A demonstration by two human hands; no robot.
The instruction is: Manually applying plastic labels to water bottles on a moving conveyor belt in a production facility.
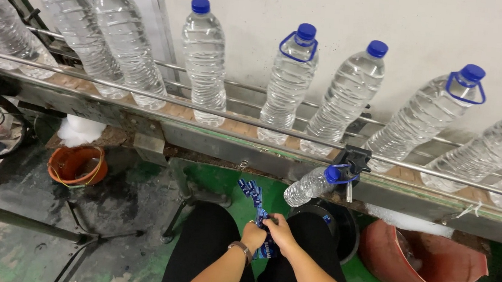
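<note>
Both hands meet over the lap, below the conveyor rail (252, 123): left hand (253, 237) closed on a bundle of blue labels (263, 227), right hand (280, 233) pinching the same strip (its fingertips are hidden). Just under the rail, right of the hands, a small bottle (307, 187) hangs tilted from a clamp (353, 159). Above the rail stand tall water bottles (204, 64), an orange bucket (76, 164) lower left.

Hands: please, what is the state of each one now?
Left hand: closed on the blue labels.
Right hand: closed on the same blue labels.
</note>
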